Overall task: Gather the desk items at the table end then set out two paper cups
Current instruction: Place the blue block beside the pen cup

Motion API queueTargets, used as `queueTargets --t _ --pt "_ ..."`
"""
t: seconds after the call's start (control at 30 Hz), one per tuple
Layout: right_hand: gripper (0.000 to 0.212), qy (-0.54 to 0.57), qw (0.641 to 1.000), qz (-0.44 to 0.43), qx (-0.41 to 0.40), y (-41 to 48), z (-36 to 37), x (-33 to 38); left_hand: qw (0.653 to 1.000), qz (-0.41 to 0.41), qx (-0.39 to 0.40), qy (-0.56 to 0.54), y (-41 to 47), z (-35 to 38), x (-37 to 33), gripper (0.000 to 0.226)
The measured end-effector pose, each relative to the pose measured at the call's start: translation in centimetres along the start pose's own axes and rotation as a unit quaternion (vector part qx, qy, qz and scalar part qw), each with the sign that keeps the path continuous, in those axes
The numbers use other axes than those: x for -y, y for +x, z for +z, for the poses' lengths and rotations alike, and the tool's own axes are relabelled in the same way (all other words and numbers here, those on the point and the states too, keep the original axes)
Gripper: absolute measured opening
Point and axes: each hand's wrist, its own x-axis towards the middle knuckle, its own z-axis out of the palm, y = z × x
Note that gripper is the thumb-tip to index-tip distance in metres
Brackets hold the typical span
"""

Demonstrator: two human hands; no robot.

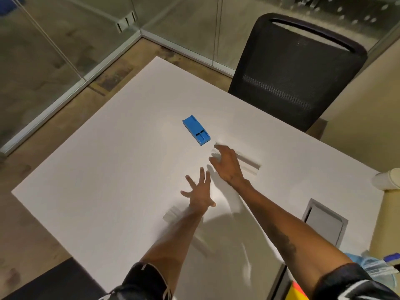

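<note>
A blue plastic desk item (196, 130) lies flat near the middle of the white table (108, 169). Just right of it, my right hand (226, 163) is palm down with its fingers curled over the near end of a clear, blurred ruler-like strip (249, 162); I cannot tell whether it grips the strip. My left hand (199, 191) hovers over the table closer to me, fingers spread and holding nothing. A pale blurred streak (173, 213) lies beside my left wrist. A white paper cup (387, 178) lies on its side at the table's right edge.
A black mesh office chair (296, 70) stands at the table's far side. A grey cable hatch (324, 223) is set into the tabletop at the right. Glass partition walls (65, 50) enclose the far left. Blue and clear packaging (372, 267) sits at the lower right.
</note>
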Motion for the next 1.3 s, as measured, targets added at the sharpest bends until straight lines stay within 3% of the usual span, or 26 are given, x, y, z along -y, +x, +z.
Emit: queueTargets --t 0.1,0.23,0.47,0.8,1.3 --pt "0.053 0.01 1.0 0.004 -0.005 2.2 1.1 0.8 0.998 -0.013 0.008 0.065 0.5 0.4 -0.8 0.126" --pt "0.056 0.054 0.998 0.023 -0.022 4.7 2.6 1.5 0.999 -0.01 -0.002 0.052 0.8 0.7 -1.0 0.123" --pt "0.046 0.029 0.998 -0.007 -0.05 9.4 5.2 2.5 0.988 0.016 -0.046 0.148 2.0 1.3 -0.4 0.118" --pt "0.053 -0.111 0.993 -0.008 -0.033 12.5 6.7 2.3 0.992 -0.016 -0.034 0.117 3.8 2.0 0.1 0.127" --pt "0.048 -0.115 0.993 0.007 -0.033 10.7 4.4 3.0 0.989 -0.016 -0.047 0.14 3.8 2.1 0.1 0.126"
